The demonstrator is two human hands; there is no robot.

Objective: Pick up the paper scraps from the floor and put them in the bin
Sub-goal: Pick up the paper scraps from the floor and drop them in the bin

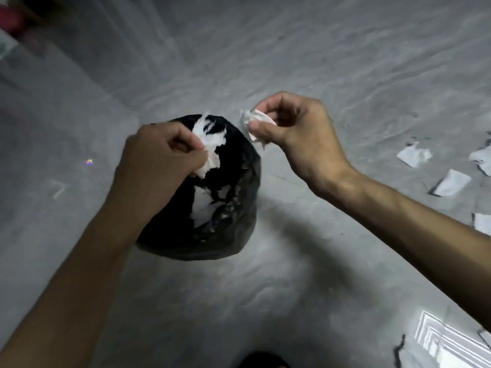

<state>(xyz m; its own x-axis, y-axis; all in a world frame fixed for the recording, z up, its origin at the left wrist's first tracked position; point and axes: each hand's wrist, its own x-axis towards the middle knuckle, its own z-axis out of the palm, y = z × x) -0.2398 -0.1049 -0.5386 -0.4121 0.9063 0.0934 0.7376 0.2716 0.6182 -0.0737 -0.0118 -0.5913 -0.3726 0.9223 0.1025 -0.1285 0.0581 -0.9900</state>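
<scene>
Both hands were held above a bin (239, 208) lined with a black plastic bag, which stood on a grey floor (292, 288).

The left hand (156, 166) was over the left part of the bin's mouth, its fingers curled and pressed together on a torn white paper scrap (210, 144). The scrap stuck out from the fingertips towards the middle of the opening, ragged at its edges, and hung above the dark inside of the bag.

The right hand (300, 131) was just beyond the bin's upper right rim, more over the floor than over the opening. Its thumb and fingers pinched a crumpled white scrap (252, 123), which showed at the fingertips beside the edge of the bag.

Inside the bin more white paper (204, 205) lay against the black liner, below the left hand and towards the near side of the opening. The liner was wrinkled and glossy along its right rim.

On the floor, well apart from the bin on the right, several loose scraps (414, 154) lay flat; one (451, 183) lay a little nearer the camera than the others, and further pieces were cut off by the right edge of the view. In the lower right corner lay a larger white sheet (446, 341) with raised lines or folds; what it was could not be told. The far upper left of the view was blurred, with something red there that could not be made out.
</scene>
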